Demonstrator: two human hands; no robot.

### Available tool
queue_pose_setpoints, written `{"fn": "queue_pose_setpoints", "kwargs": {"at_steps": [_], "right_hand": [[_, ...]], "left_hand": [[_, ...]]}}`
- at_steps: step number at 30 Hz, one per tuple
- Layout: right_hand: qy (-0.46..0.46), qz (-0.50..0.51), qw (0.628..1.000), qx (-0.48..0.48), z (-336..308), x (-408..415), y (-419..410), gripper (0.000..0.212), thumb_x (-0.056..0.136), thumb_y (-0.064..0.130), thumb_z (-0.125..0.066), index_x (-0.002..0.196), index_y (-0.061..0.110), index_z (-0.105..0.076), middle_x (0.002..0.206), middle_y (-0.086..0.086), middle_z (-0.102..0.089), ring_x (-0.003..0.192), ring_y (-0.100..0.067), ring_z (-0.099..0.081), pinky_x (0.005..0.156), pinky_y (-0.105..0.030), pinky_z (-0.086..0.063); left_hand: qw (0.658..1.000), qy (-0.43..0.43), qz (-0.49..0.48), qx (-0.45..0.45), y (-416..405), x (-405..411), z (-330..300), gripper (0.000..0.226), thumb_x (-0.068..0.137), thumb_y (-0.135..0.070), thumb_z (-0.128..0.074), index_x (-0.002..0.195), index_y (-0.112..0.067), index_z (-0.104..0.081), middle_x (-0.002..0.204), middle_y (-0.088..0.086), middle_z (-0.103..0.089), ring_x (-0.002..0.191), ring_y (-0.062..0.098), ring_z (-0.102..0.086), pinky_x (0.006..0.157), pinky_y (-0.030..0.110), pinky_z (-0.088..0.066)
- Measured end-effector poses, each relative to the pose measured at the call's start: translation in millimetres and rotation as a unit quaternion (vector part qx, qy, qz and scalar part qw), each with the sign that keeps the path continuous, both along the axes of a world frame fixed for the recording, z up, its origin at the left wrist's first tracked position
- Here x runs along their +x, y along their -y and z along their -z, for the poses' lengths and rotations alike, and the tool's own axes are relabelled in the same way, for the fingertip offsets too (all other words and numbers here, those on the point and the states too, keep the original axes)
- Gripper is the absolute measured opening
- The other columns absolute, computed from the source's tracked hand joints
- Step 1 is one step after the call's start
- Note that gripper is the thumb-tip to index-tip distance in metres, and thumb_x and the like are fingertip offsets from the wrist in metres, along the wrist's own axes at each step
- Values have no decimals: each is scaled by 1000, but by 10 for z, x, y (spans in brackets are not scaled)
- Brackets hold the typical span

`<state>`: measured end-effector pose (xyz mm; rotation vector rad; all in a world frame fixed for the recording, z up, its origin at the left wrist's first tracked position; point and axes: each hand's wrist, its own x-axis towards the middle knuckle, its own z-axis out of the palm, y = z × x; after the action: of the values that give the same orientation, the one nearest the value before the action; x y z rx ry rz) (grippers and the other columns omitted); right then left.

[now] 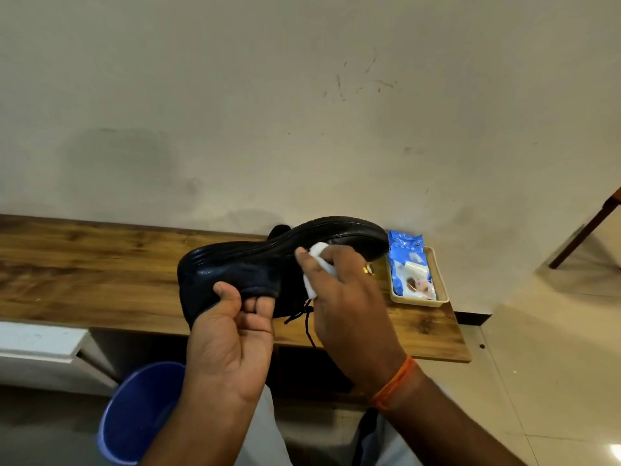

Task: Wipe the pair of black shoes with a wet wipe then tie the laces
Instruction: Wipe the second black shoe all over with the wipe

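One black shoe (pixel 268 260) is fully visible, with a sliver of a second shoe (pixel 279 230) behind it. One white wipe (pixel 317 260), one blue wipe pack (pixel 408 264), one beige tray (pixel 440 280), one blue bucket (pixel 134 415), one counter (pixel 84 264), two hands: left hand (pixel 232 334), right hand (pixel 346 297).

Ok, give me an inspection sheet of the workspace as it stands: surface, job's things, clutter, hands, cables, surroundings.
Surface: long brown wood-grain bench top against a scuffed pale wall.
Job's things: one black leather shoe held on its side above the bench, laces hanging untied; folded white wet wipe against the shoe. A dark shape behind it may be the second shoe; cannot tell.
Clutter: blue wet-wipe pack lying in a beige tray at the bench's right end.
Hands: left hand grips the shoe's heel opening; right hand presses the wipe on the shoe.
Cables: nothing seen.
Surroundings: blue plastic bucket on the floor below; pale tiled floor; brown furniture leg far right.
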<state>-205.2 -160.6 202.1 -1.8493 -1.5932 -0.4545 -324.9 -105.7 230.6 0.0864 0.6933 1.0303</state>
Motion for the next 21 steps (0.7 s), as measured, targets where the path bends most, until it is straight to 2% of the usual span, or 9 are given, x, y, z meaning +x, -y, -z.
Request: {"fn": "queue_pose_setpoints", "kwargs": {"at_steps": [2,4,6,9,11,13,14,16,21], "right_hand": [[25,-52,998,-22,-38,-92,-17,42,92,9,-44,132,4,-55,110,-12,-53,91,-23,-52,66,-31,-54],[65,-83,993,-44,-27,-95,-6,42,91,8,-51,133,3,-53,112,-14,-53,92,-25,-53,66,-33,-55],[72,-60,994,-51,10,15,10,44,88,5,-59,132,3,-55,111,-16,-55,92,-27,-54,68,-34,-56],[20,31,999,-31,55,296,5,47,80,-4,-67,126,8,-62,104,-14,-56,88,-29,-56,65,-37,-56],[-10,44,999,-30,60,374,4,46,79,-3,-66,122,10,-65,102,-13,-56,88,-27,-56,67,-35,-56],[-7,15,999,-41,73,280,24,41,82,3,-62,123,9,-65,103,-12,-56,87,-25,-57,69,-32,-55],[-6,-3,999,-49,83,201,47,40,85,9,-57,124,9,-63,104,-11,-55,88,-24,-57,70,-30,-55],[-25,-27,997,-63,101,66,95,44,88,24,-51,128,8,-61,106,-7,-53,91,-19,-55,73,-27,-53],[-39,-18,995,-89,142,34,69,70,77,47,-64,133,6,-54,108,-4,-48,93,-18,-51,72,-29,-52]], "left_hand": [[1000,-17,9,-2,5,9,8,13,96,-12,-53,90,-16,-64,78,4,-76,58,6,-70,63,13,-57],[999,-24,16,-19,12,-1,21,9,95,-14,-55,92,-17,-63,70,5,-75,52,5,-67,64,9,-54],[999,-2,12,-44,2,-25,39,10,95,-14,-54,92,-18,-63,80,7,-76,60,5,-69,76,7,-52],[995,27,7,-92,-17,-53,90,8,95,-17,-54,95,-15,-62,95,7,-71,92,2,-57,96,8,-42],[993,33,18,-111,-28,-54,166,12,97,-20,-53,103,-12,-59,96,8,-69,93,4,-53,86,5,-45],[990,36,25,-135,-32,-40,214,24,99,-24,-51,120,-13,-56,112,9,-63,96,2,-55,56,2,-44],[989,34,23,-145,-36,-31,224,28,100,-26,-50,126,-14,-54,117,9,-62,101,2,-56,48,2,-41],[988,26,20,-148,-34,-12,222,28,101,-27,-48,124,-13,-54,117,10,-62,104,2,-57,42,4,-39],[991,40,-1,-128,-15,24,155,21,102,-24,-46,103,-6,-57,105,15,-64,76,17,-65,40,25,-53]]}}
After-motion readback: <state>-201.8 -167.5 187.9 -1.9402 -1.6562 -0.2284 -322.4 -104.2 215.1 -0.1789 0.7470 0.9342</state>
